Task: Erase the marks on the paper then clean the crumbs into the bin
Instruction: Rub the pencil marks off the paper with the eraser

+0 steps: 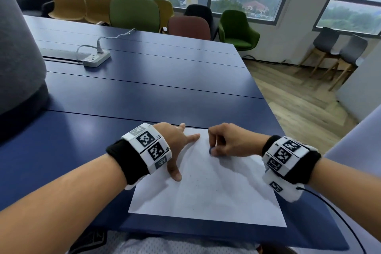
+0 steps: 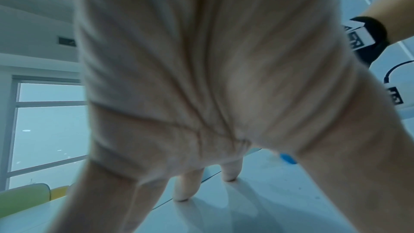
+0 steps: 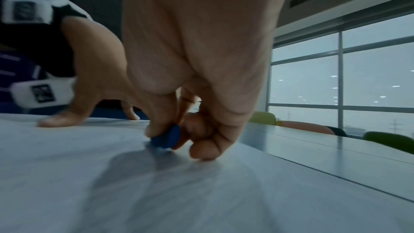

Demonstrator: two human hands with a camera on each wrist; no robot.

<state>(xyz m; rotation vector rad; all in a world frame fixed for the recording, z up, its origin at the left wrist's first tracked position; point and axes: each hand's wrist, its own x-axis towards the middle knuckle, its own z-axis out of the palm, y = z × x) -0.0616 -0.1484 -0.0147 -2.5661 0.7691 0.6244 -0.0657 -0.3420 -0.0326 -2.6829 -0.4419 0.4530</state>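
A white sheet of paper (image 1: 214,187) lies on the blue table (image 1: 144,93) near its front edge. My left hand (image 1: 177,140) presses the sheet's upper left part with fingers spread straight. My right hand (image 1: 226,140) pinches a small blue eraser (image 1: 210,151) and holds it against the paper near the top middle. The right wrist view shows the eraser (image 3: 167,138) between thumb and fingers, touching the sheet (image 3: 112,174). The eraser (image 2: 288,158) shows behind my thumb in the left wrist view. Tiny dark crumbs (image 1: 198,179) dot the middle of the paper. No bin is in view.
A white power strip (image 1: 95,58) with a plugged cable lies far left on the table. A grey padded pillar (image 1: 18,51) stands at the left edge. Coloured chairs (image 1: 134,14) line the far side. The table's right edge drops to wooden floor (image 1: 299,97).
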